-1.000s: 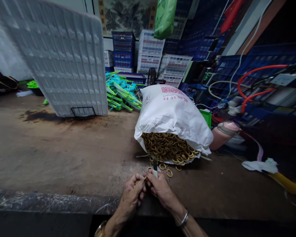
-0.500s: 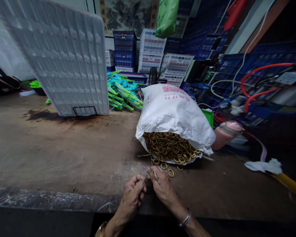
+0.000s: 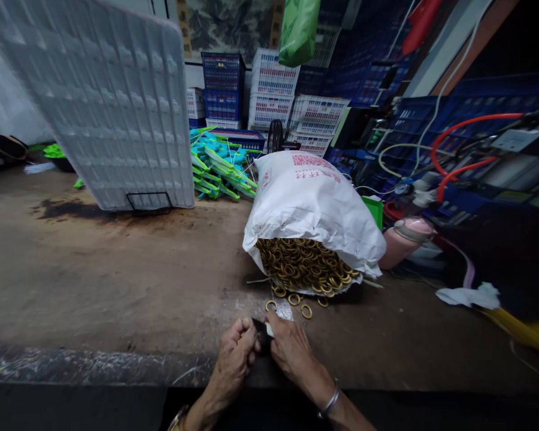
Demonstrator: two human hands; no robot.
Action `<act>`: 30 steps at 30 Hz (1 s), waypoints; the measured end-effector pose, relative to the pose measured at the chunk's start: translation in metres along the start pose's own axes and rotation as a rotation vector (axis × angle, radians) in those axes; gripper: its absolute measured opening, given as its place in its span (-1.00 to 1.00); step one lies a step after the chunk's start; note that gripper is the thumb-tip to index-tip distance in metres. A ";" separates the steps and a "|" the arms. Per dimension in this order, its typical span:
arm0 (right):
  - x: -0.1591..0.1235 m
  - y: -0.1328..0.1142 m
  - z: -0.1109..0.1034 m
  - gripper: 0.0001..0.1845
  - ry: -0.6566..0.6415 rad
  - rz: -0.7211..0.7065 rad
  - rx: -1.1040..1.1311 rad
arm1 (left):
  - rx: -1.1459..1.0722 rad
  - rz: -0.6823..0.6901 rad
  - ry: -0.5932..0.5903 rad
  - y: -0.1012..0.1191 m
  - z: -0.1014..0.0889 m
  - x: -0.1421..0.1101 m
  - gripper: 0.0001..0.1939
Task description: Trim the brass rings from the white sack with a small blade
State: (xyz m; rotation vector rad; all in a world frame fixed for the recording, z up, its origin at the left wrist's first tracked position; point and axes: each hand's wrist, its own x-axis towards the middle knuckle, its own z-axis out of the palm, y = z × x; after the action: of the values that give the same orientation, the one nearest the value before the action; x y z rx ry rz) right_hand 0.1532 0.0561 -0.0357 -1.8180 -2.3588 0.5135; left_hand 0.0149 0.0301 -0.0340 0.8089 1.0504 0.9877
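Observation:
My left hand (image 3: pixel 235 352) is closed in a pinch, thumb against the fingers. A gold-coloured ring showed at these fingertips a moment earlier; the fingers now mostly hide it. My right hand (image 3: pixel 293 346) is wrapped round the pale handle of a small knife (image 3: pixel 263 336). Its dark blade points left, close against my left fingertips. Just beyond the hands, several loose gold rings (image 3: pixel 306 311) lie on the table. Behind them a white woven sack (image 3: pixel 312 200) rests on its side, its open mouth facing me and full of such rings (image 3: pixel 300 263).
A tall translucent ribbed panel (image 3: pixel 130 114) stands on the left in a black wire stand (image 3: pixel 149 202). Green and blue plastic parts (image 3: pixel 220 164) are heaped behind. A pink bottle (image 3: pixel 404 242) is right of the sack. Stacked crates (image 3: pixel 272 90) line the back.
The knife has swung from pointing away from me to pointing left, towards my left fingers. The ring's edge no longer shows clearly. The sack and loose rings have stayed in place.

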 end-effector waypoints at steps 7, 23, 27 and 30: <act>-0.004 0.052 -0.014 -0.75 0.296 0.290 -0.017 | -0.278 -0.122 -0.128 0.000 0.000 -0.005 -0.71; -0.010 0.078 -0.011 -0.86 0.308 0.308 -0.004 | -0.514 -0.285 -0.113 -0.007 0.009 0.009 -0.75; -0.010 0.069 -0.006 -0.88 0.348 0.144 0.310 | -0.400 -0.245 -0.114 -0.011 0.019 0.014 -0.73; -0.011 0.053 -0.003 -0.88 0.365 -0.018 0.469 | -0.245 -0.163 -0.055 -0.012 0.025 0.018 -0.68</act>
State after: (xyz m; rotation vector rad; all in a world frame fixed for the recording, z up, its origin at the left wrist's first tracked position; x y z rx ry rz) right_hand 0.2058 0.0581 -0.0496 -1.5218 -1.8254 0.6083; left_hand 0.0449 0.0411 -0.0434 0.5384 0.9120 0.9283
